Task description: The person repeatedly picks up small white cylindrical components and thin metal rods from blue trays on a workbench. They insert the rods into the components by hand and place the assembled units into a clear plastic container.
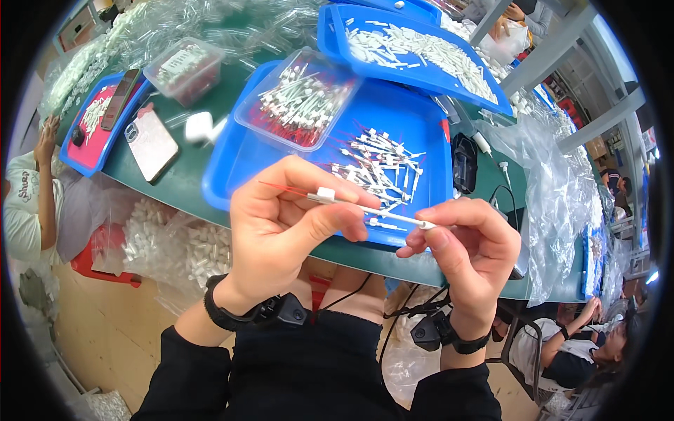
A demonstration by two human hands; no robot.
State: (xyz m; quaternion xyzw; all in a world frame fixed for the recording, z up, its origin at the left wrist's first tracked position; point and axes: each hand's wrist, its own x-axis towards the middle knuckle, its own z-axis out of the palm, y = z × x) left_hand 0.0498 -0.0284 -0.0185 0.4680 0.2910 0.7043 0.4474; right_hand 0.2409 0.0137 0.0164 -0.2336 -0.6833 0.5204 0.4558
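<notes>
A thin white stick (382, 212) with a small white block near one end and fine red wires trailing from it is held between my two hands. My left hand (274, 224) pinches it near the block, thumb and fingers closed. At the other end, my right hand (467, 245) grips the white tip between thumb and forefinger. Beneath my hands lies a large blue tray (235, 165). Loose white sticks with red wires (386, 165) are heaped in it. A clear plastic tub (298, 105) full of similar pieces rests on the tray's left side.
Behind stands another blue tray (421, 52) of white tubes. To the left are a pale phone (151, 144), a white object (200, 128), a clear tub (184, 70) and a small blue tray (88, 161) with a dark phone. People sit at both sides; plastic bags surround the table.
</notes>
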